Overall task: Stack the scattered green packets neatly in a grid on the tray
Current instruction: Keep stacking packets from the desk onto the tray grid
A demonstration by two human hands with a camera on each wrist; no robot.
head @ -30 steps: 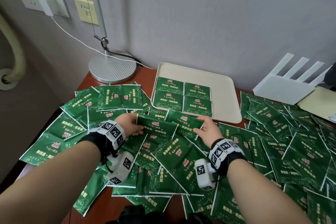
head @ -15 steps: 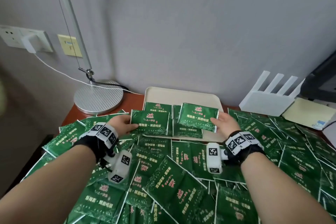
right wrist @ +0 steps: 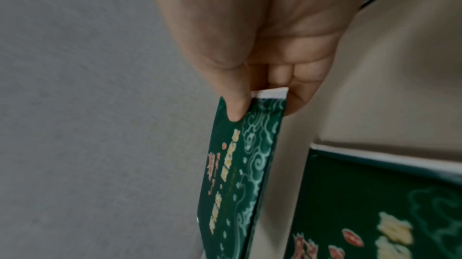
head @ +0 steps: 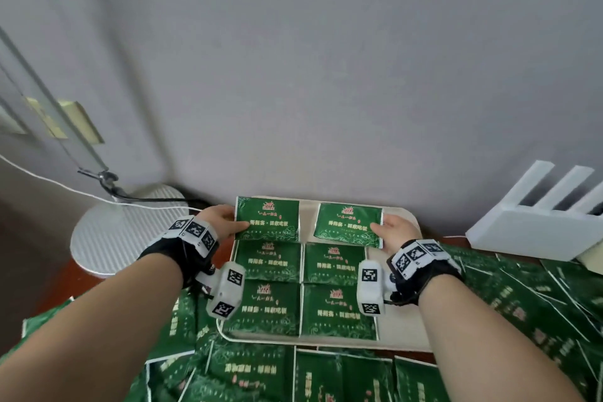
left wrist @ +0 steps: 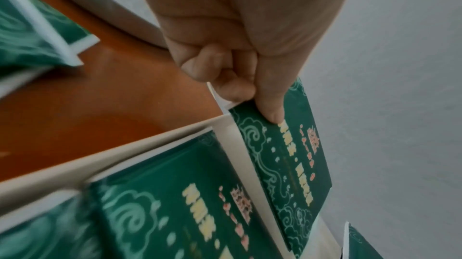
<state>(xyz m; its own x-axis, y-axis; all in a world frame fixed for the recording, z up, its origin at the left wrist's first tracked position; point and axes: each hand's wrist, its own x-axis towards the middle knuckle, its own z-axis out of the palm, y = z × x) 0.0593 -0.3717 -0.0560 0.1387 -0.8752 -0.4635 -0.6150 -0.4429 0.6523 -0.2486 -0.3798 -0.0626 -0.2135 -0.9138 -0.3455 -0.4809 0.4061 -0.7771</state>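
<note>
Left hand (head: pixel 219 222), right hand (head: pixel 393 232) — pinching grip

The tray (head: pixel 403 310) sits at the counter's (head: pixel 70 274) twelve o'clock, against the wall. Four packets (head: pixel 336 310) lie in it two by two. Two held packets (head: pixel 267 219) hover over its far end. Loose packets (head: pixel 522 303) lie at three, six and nine o'clock; a lamp base (head: pixel 107 238) at ten.
</note>
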